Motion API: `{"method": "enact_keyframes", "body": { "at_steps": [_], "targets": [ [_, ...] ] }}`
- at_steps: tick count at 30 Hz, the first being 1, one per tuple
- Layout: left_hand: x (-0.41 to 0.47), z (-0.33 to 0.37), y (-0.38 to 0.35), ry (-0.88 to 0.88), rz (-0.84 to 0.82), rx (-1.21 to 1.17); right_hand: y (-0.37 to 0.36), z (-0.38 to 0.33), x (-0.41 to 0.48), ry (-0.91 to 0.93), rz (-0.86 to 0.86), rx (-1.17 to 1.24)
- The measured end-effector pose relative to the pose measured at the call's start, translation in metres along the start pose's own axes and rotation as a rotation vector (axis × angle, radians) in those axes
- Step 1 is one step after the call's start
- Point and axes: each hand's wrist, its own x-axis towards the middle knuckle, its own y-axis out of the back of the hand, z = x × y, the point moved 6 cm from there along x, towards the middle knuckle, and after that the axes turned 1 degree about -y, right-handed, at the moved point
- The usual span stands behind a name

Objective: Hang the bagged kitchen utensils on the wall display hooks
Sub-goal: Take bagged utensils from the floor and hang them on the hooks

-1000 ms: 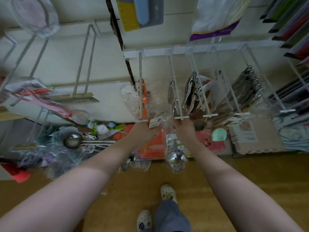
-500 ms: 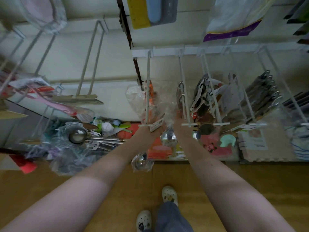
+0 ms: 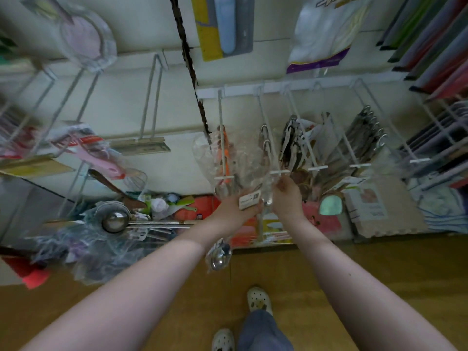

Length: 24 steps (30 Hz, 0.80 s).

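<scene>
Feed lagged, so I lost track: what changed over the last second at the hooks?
The bagged ladle that dangled below the right hand rose between the hands, towards the hook tip. Unchanged: left hand grips the labelled bag; a second ladle hangs below it.

Both bare forearms reach forward and upward from the lower corners and converge at centre. The left hand (image 3: pixel 234 207) has its fingers curled, gripping a clear plastic utensil bag with a white label (image 3: pixel 249 200). The right hand (image 3: pixel 287 196) is just beside it, back toward the camera, with bent fingertips (image 3: pixel 280 183) pinching the bag's clear plastic. The wrists are apart and roughly level.
</scene>
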Motion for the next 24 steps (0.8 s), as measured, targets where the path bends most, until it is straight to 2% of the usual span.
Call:
{"method": "enact_keyframes", "body": {
  "at_steps": [3, 7, 11, 16, 20, 24],
  "targets": [
    [-0.018, 0.005, 0.000, -0.034, -0.020, -0.019, 0.007, -0.003, -0.030, -0.052, -0.012, 0.103],
    [-0.042, 0.016, 0.008, -0.116, -0.020, 0.000, 0.003, -0.023, -0.067, -0.024, -0.097, 0.180],
    [-0.063, 0.022, 0.018, -0.115, 0.011, -0.025, 0.003, -0.046, -0.099, -0.030, -0.072, 0.243],
    [-0.096, 0.031, 0.036, -0.159, 0.015, -0.053, 0.003, -0.090, -0.139, 0.173, -0.100, 0.253],
    [-0.122, 0.039, 0.052, -0.197, 0.025, -0.098, -0.007, -0.123, -0.170, 0.390, -0.208, 0.148],
    [-0.141, 0.044, 0.065, -0.261, 0.033, -0.143, -0.026, -0.140, -0.194, 0.453, -0.265, 0.018]
  ]
}}
